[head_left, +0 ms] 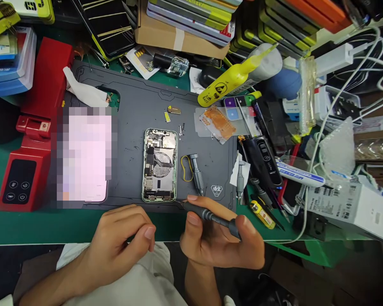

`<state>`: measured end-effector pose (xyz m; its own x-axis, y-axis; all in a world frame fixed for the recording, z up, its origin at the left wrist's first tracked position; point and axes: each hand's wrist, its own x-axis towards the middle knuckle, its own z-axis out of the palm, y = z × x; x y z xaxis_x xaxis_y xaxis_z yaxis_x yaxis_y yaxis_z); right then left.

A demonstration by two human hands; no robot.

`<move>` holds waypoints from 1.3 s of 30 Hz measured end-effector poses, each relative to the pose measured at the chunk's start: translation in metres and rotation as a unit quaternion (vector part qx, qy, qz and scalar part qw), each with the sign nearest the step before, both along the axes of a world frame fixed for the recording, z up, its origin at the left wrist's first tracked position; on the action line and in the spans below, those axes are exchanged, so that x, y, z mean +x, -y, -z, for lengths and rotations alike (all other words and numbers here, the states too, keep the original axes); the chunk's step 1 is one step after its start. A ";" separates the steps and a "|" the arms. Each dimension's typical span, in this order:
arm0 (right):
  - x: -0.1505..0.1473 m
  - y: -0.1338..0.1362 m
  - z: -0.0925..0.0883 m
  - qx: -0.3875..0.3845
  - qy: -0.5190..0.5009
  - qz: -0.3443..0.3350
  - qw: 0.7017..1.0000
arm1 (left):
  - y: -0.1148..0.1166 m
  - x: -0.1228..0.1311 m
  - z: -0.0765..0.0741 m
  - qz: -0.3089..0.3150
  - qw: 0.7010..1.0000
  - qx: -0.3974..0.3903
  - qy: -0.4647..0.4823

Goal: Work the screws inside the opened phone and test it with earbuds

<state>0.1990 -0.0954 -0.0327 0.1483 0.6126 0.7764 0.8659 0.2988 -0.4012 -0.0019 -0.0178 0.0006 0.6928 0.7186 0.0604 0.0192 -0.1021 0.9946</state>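
My right hand (pixel 223 242) grips a grey screwdriver (pixel 209 214), its tip pointing left, close to the lower right corner of an opened phone (pixel 160 165). The phone lies upright on the mat with a pale green frame, and its inner boards and a round coil show. My left hand (pixel 124 238) rests at the mat's front edge, fingers curled in, with nothing visible in it. Right of the phone lie a yellow rubber band (pixel 187 169) and a second grey screwdriver (pixel 197 174). Small metal parts (pixel 174 110) sit above the phone.
A dark grey mat (pixel 127 110) covers the green bench. At left stand a red device (pixel 25 178) and a phone with a lit, blurred screen (pixel 86 153). A yellow bottle (pixel 223 80), a black tool (pixel 264 159) and a white box (pixel 347 208) crowd the right side.
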 end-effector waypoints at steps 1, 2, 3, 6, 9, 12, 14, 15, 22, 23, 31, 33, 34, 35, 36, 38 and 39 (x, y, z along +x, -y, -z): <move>0.001 0.000 -0.001 -0.001 0.007 -0.003 1.000 | 0.000 0.000 0.000 0.001 1.000 0.000 -0.002; 0.003 0.000 -0.002 -0.004 0.011 -0.005 1.000 | 0.000 0.000 0.000 0.001 1.000 0.001 -0.003; 0.004 0.000 -0.002 -0.010 0.011 -0.004 1.000 | 0.000 0.000 0.000 0.001 1.000 0.002 -0.004; 0.005 0.004 -0.003 -0.018 0.018 0.011 1.000 | 0.000 0.001 0.000 -0.004 1.000 0.007 -0.002; 0.005 0.007 -0.002 -0.003 0.040 0.034 0.999 | 0.000 0.001 0.000 -0.005 1.000 0.011 0.002; 0.004 0.007 -0.001 0.005 0.021 0.050 0.999 | 0.001 0.001 0.000 0.000 1.000 0.006 0.000; 0.004 0.005 -0.002 0.019 0.025 0.050 0.998 | 0.001 0.000 0.000 0.002 1.000 0.005 0.000; 0.005 0.004 -0.003 0.025 0.035 0.047 0.998 | 0.001 0.000 0.000 0.002 1.000 0.006 0.001; 0.007 0.003 -0.004 0.039 0.044 0.069 0.996 | 0.000 0.002 0.000 0.001 1.000 0.007 0.001; 0.008 0.003 -0.004 0.040 0.052 0.071 0.995 | 0.001 0.002 0.000 0.002 1.000 0.006 0.000; 0.002 -0.008 -0.007 0.053 0.005 0.062 0.997 | 0.002 -0.014 -0.008 0.003 0.996 0.093 -0.002; -0.001 -0.008 -0.010 0.035 -0.017 0.065 0.997 | 0.001 -0.032 -0.011 -0.048 0.975 0.215 -0.028; -0.002 -0.008 -0.011 0.033 -0.022 0.065 0.997 | -0.001 -0.042 -0.013 -0.091 0.954 0.281 -0.059; -0.002 -0.007 -0.012 0.033 -0.021 0.064 0.997 | -0.002 -0.052 -0.013 -0.138 0.927 0.333 -0.105; -0.003 -0.006 -0.012 0.032 -0.019 0.063 0.997 | -0.004 -0.061 -0.014 -0.192 0.893 0.374 -0.163; -0.003 -0.004 -0.011 0.024 -0.017 0.055 0.998 | -0.006 -0.075 -0.014 -0.255 0.830 0.409 -0.282; -0.002 -0.003 -0.009 0.023 -0.018 0.051 0.998 | -0.007 -0.079 -0.014 -0.263 0.808 0.410 -0.330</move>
